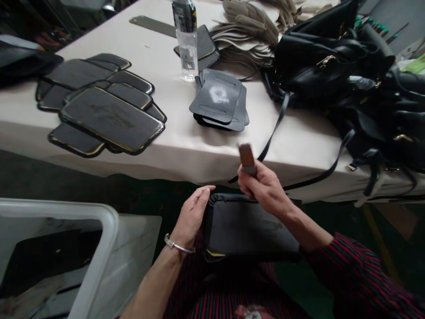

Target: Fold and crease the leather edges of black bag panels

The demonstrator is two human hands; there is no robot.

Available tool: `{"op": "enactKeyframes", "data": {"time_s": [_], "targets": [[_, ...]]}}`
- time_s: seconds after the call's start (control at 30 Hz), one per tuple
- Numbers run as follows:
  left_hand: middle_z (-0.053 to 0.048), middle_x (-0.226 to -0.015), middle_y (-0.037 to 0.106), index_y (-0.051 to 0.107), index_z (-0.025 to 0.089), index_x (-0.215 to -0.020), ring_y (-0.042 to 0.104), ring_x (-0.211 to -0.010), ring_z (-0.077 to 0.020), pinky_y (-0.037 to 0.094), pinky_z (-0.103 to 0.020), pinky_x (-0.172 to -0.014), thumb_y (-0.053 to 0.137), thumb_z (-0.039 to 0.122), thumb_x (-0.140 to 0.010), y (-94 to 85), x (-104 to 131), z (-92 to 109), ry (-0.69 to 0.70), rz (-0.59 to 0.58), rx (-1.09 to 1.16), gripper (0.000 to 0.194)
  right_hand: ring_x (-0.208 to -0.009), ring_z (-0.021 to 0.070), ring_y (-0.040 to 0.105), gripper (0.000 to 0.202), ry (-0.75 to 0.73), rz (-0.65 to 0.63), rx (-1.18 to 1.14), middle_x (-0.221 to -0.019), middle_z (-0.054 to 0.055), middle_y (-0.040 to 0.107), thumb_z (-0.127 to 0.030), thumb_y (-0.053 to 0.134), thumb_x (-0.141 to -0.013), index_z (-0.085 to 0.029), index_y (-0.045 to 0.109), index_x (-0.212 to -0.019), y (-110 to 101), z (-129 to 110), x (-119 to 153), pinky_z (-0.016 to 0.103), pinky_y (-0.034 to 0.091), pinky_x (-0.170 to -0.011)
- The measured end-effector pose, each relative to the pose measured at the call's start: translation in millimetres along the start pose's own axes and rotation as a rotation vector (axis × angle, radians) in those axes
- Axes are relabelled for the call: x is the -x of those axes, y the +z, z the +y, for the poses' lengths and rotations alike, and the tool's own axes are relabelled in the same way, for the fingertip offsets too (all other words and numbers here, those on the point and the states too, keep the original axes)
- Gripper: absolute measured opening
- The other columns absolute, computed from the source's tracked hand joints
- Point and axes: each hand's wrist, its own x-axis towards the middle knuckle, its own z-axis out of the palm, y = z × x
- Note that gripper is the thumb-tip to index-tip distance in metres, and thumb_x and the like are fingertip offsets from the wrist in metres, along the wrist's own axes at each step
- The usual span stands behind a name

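Our right hand (265, 188) clenches a brown tool (247, 157) above the black panel (245, 228); our left (192, 212) slants upward beside the panel's corner, whether gripping we cannot tell.

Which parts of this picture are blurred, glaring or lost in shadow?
Head view: the brown-ended tool in the right hand is smeared, probably by motion, so its exact kind is unclear; head view: small highlights glint on the clear bottle and black bags; head view: the floor below the pale tabletop is dark, hiding detail.
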Motion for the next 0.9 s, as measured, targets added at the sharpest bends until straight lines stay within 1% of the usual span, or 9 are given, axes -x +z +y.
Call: {"op": "enactKeyframes", "data": {"time_s": [0.07, 0.17, 0.27, 0.37, 0.53, 0.67, 0.77, 0.83, 0.9], "targets": [[0.003, -0.065, 0.050, 0.066, 0.018, -0.098, 0.043, -0.060, -0.0099, 0.034, -0.022, -0.056, 0.060, 0.048, -0.080, 4.2, -9, 1, 0.018, 0.012, -0.112, 0.036, -0.046, 0.0078, 0.024, 0.030, -0.017, 0.180, -0.431, -0.059, -0.008, 0.028, -0.044, 0.048, -0.094, -0.023, 0.036, -0.076, 14, 7, -11, 0.022, 0.025, -0.046], [0.005, -0.061, 0.045, 0.067, 0.017, -0.092, 0.040, -0.058, -0.0093, 0.030, -0.021, -0.053, 0.066, 0.042, -0.075, 5.2, -15, -2, 0.012, -0.019, -0.147, 0.030, -0.044, 0.0067, 0.023, 0.036, -0.041, 0.234, -0.688, -0.057, -0.009, 0.028, -0.047, 0.054, -0.091, -0.023, 0.032, -0.073, 38, 19, -22, 0.021, 0.024, -0.043], [0.005, -0.063, 0.045, 0.065, 0.017, -0.095, 0.040, -0.058, -0.0094, 0.030, -0.021, -0.054, 0.062, 0.042, -0.079, 0.9, -15, -7, 0.037, -0.072, -0.141, 0.030, -0.043, 0.0064, 0.028, 0.030, -0.074, 0.194, -0.636, -0.056, -0.009, 0.033, -0.044, 0.057, -0.090, -0.023, 0.039, -0.078, 52, 23, -22, 0.021, 0.026, -0.041], [0.004, -0.066, 0.045, 0.064, 0.018, -0.095, 0.040, -0.062, -0.0094, 0.032, -0.021, -0.056, 0.061, 0.041, -0.081, -1.9, -12, -12, 0.075, -0.073, -0.140, 0.027, -0.044, 0.0066, 0.031, 0.025, -0.089, 0.119, -0.545, -0.057, -0.008, 0.038, -0.042, 0.057, -0.090, -0.023, 0.044, -0.083, 53, 17, -16, 0.021, 0.027, -0.042], [0.001, -0.080, 0.055, 0.063, 0.020, -0.100, 0.046, -0.072, -0.0109, 0.037, -0.021, -0.065, 0.061, 0.041, -0.083, 3.6, -17, -16, 0.131, -0.066, -0.127, 0.027, -0.045, 0.0070, 0.033, 0.023, -0.131, 0.221, -0.434, -0.059, -0.007, 0.040, -0.042, 0.056, -0.091, -0.023, 0.044, -0.085, 51, 25, -19, 0.021, 0.029, -0.043], [0.001, -0.081, 0.054, 0.062, 0.020, -0.099, 0.046, -0.071, -0.0106, 0.038, -0.022, -0.066, 0.066, 0.043, -0.079, 3.5, -19, -21, 0.171, -0.014, -0.119, 0.031, -0.044, 0.0061, 0.032, 0.026, -0.081, 0.147, -0.363, -0.056, -0.009, 0.037, -0.042, 0.057, -0.090, -0.022, 0.043, -0.081, 46, 27, -27, 0.020, 0.027, -0.042], [-0.001, -0.090, 0.055, 0.055, 0.021, -0.111, 0.053, -0.080, -0.0125, 0.043, -0.024, -0.072, 0.064, 0.048, -0.079, -6.1, 7, -32, 0.179, 0.010, -0.067, 0.043, -0.045, 0.0063, 0.034, 0.025, -0.053, 0.046, -0.282, -0.055, -0.008, 0.037, -0.041, 0.055, -0.092, -0.020, 0.047, -0.081, 30, 9, -4, 0.021, 0.028, -0.043], [-0.004, -0.103, 0.055, 0.048, 0.022, -0.119, 0.056, -0.094, -0.0163, 0.046, -0.027, -0.079, 0.062, 0.053, -0.078, -10.7, 39, -45, 0.182, -0.004, -0.021, 0.054, -0.048, 0.0066, 0.036, 0.025, 0.009, 0.024, -0.206, -0.058, -0.006, 0.040, -0.043, 0.052, -0.093, -0.018, 0.053, -0.087, 20, -2, 32, 0.021, 0.029, -0.045], [-0.008, -0.113, 0.054, 0.044, 0.022, -0.123, 0.056, -0.103, -0.0205, 0.047, -0.031, -0.084, 0.071, 0.053, -0.070, -5.8, 72, -59, 0.188, 0.021, 0.010, 0.067, -0.049, 0.0061, 0.033, 0.024, 0.140, 0.019, -0.242, -0.062, -0.007, 0.038, -0.042, 0.048, -0.095, -0.018, 0.053, -0.096, 18, -7, 73, 0.020, 0.027, -0.044]]}}
